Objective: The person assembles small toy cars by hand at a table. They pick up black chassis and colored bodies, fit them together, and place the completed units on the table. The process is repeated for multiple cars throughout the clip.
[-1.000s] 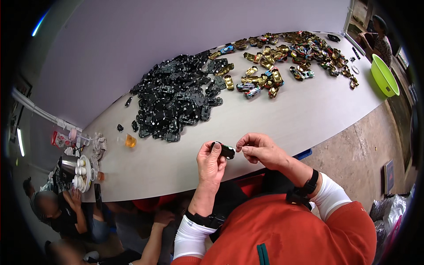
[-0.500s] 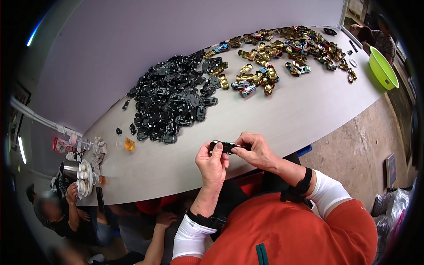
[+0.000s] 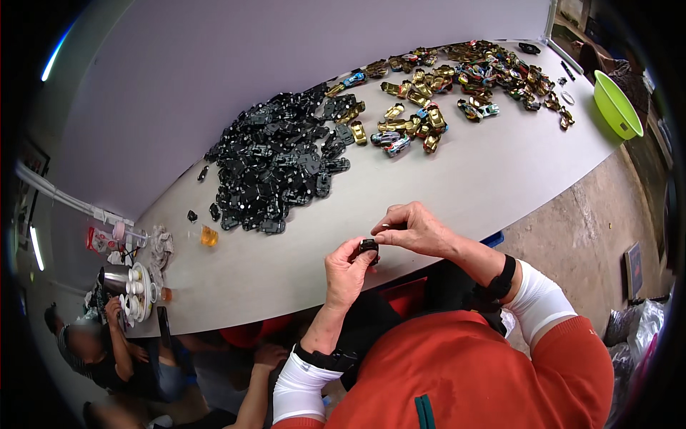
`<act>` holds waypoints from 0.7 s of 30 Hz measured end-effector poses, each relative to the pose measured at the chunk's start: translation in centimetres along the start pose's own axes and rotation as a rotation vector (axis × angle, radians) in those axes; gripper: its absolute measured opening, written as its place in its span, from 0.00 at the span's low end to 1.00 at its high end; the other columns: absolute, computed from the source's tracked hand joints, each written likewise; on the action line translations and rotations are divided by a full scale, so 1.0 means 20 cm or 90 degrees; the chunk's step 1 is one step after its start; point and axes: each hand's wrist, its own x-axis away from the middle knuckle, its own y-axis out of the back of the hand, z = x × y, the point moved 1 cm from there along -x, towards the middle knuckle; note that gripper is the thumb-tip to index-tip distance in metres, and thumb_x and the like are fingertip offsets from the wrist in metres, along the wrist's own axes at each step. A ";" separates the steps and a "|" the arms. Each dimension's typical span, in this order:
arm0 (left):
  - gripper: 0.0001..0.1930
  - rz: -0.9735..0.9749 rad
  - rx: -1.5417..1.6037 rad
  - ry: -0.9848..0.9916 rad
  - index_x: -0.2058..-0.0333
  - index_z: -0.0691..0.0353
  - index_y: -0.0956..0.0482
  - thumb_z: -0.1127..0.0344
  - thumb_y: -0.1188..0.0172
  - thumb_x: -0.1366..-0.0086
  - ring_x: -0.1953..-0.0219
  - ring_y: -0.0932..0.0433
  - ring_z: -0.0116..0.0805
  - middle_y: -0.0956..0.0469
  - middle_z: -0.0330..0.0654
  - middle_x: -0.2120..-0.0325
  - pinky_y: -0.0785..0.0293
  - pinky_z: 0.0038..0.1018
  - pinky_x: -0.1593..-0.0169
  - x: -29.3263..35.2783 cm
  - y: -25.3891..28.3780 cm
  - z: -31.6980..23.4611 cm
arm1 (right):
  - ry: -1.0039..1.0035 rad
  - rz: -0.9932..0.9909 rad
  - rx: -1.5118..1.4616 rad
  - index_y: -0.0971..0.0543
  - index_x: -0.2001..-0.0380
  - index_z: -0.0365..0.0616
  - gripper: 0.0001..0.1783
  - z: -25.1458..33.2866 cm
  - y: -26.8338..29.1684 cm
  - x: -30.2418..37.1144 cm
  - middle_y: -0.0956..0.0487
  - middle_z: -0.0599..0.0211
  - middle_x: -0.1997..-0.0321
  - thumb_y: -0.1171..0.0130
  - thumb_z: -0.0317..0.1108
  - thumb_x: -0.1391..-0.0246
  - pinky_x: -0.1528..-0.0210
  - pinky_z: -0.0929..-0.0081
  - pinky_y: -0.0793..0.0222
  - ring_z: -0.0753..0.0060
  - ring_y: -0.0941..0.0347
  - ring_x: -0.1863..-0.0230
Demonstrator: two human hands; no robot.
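Observation:
My left hand [image 3: 346, 277] is closed on a black toy car base [image 3: 369, 246], gripped between thumb and fingers and turned end-on. Just above and right of it, my right hand [image 3: 418, 230] is pinched around a thin, small object, mostly hidden by the fingers. Its fingertips are close to the base's upper end; whether they touch it I cannot tell. Beyond my hands lies a large heap of black toy car bases [image 3: 264, 157]. Farther right are loose gold and coloured toy cars [image 3: 432, 118] and a denser pile of them [image 3: 493, 71].
A green basin [image 3: 616, 107] stands at the table's right end. On the left are a cup of amber liquid [image 3: 209, 236], a crumpled cloth [image 3: 161, 247] and a tray [image 3: 151, 293] with white cups. Another person [image 3: 107, 347] sits at the lower left, near the table edge.
The black base has turned from lying lengthwise to end-on in my left hand. My right hand has drawn back from its end and risen slightly. The view has shifted a little.

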 end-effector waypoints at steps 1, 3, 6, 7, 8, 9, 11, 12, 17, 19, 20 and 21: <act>0.08 -0.011 -0.026 -0.015 0.64 0.67 0.24 0.75 0.42 0.43 0.75 0.26 0.22 0.25 0.36 0.75 0.27 0.18 0.75 0.00 0.00 -0.01 | -0.007 0.012 0.005 0.20 0.73 0.36 0.09 0.01 -0.01 0.00 0.22 0.61 0.72 0.38 0.31 0.56 0.68 0.76 0.32 0.75 0.27 0.71; 0.07 -0.014 -0.095 -0.030 0.65 0.66 0.23 0.75 0.42 0.44 0.75 0.27 0.22 0.25 0.35 0.76 0.29 0.17 0.76 0.01 -0.01 -0.04 | -0.070 0.052 0.016 0.20 0.74 0.36 0.09 0.05 -0.02 -0.01 0.23 0.60 0.74 0.38 0.31 0.57 0.68 0.76 0.32 0.74 0.27 0.72; 0.05 -0.002 -0.222 -0.092 0.68 0.66 0.23 0.75 0.41 0.44 0.77 0.27 0.21 0.25 0.34 0.78 0.30 0.17 0.76 0.03 -0.02 -0.07 | -0.046 0.082 0.090 0.21 0.76 0.35 0.07 0.04 -0.04 -0.01 0.23 0.58 0.76 0.39 0.30 0.58 0.68 0.74 0.32 0.69 0.27 0.74; 0.04 0.004 -0.269 -0.119 0.69 0.66 0.23 0.75 0.41 0.44 0.77 0.28 0.21 0.25 0.34 0.78 0.30 0.16 0.76 0.03 -0.03 -0.08 | -0.018 0.088 0.122 0.22 0.76 0.35 0.07 0.03 -0.05 0.00 0.24 0.58 0.76 0.40 0.29 0.58 0.68 0.73 0.32 0.67 0.26 0.74; 0.03 -0.001 -0.307 -0.118 0.70 0.66 0.24 0.74 0.42 0.44 0.77 0.27 0.22 0.26 0.34 0.78 0.30 0.16 0.77 0.04 -0.03 -0.09 | 0.029 0.077 0.197 0.22 0.76 0.35 0.07 0.03 -0.06 0.00 0.24 0.56 0.76 0.41 0.29 0.57 0.68 0.71 0.32 0.65 0.26 0.73; 0.03 -0.006 -0.344 -0.119 0.70 0.66 0.24 0.73 0.42 0.43 0.77 0.26 0.22 0.26 0.34 0.78 0.30 0.16 0.77 0.05 -0.04 -0.10 | 0.076 0.066 0.273 0.22 0.76 0.35 0.07 0.05 -0.07 0.00 0.24 0.55 0.75 0.42 0.29 0.56 0.68 0.70 0.32 0.63 0.26 0.73; 0.04 -0.010 -0.253 -0.028 0.70 0.66 0.25 0.72 0.42 0.42 0.77 0.25 0.25 0.26 0.35 0.78 0.29 0.17 0.78 0.06 -0.05 -0.09 | 0.107 0.037 0.296 0.23 0.76 0.36 0.06 0.04 -0.08 0.01 0.24 0.53 0.73 0.45 0.29 0.54 0.67 0.68 0.32 0.61 0.26 0.71; 0.05 -0.013 -0.127 0.053 0.69 0.67 0.26 0.71 0.43 0.42 0.76 0.24 0.26 0.26 0.36 0.77 0.28 0.18 0.78 0.05 -0.03 -0.09 | 0.100 0.020 0.246 0.23 0.75 0.37 0.06 0.03 -0.08 -0.01 0.24 0.53 0.72 0.46 0.29 0.53 0.67 0.68 0.32 0.61 0.26 0.70; 0.07 -0.090 0.210 0.166 0.64 0.66 0.31 0.70 0.47 0.39 0.71 0.21 0.41 0.26 0.42 0.74 0.20 0.30 0.73 -0.01 0.06 -0.06 | -0.086 -0.088 0.047 0.22 0.70 0.39 0.08 -0.05 -0.06 0.02 0.26 0.62 0.70 0.50 0.28 0.47 0.67 0.72 0.32 0.72 0.30 0.68; 0.06 -0.087 0.308 0.169 0.65 0.65 0.32 0.70 0.47 0.39 0.68 0.22 0.44 0.26 0.43 0.74 0.20 0.35 0.69 -0.02 0.09 -0.03 | -0.081 -0.041 -0.053 0.22 0.64 0.41 0.09 -0.12 -0.09 0.06 0.26 0.65 0.71 0.51 0.28 0.45 0.68 0.77 0.32 0.78 0.31 0.69; 0.06 -0.084 0.356 0.170 0.65 0.65 0.32 0.70 0.47 0.39 0.67 0.22 0.45 0.26 0.44 0.74 0.20 0.38 0.67 -0.02 0.11 -0.01 | -0.079 -0.019 -0.104 0.22 0.62 0.42 0.10 -0.15 -0.12 0.07 0.25 0.67 0.71 0.51 0.28 0.45 0.69 0.79 0.32 0.80 0.32 0.70; 0.05 -0.083 0.387 0.173 0.67 0.62 0.31 0.69 0.46 0.39 0.65 0.23 0.43 0.26 0.43 0.73 0.22 0.40 0.64 -0.04 0.11 0.02 | -0.101 0.013 -0.088 0.24 0.56 0.42 0.13 -0.12 -0.13 0.08 0.24 0.70 0.73 0.52 0.28 0.43 0.70 0.84 0.32 0.85 0.32 0.72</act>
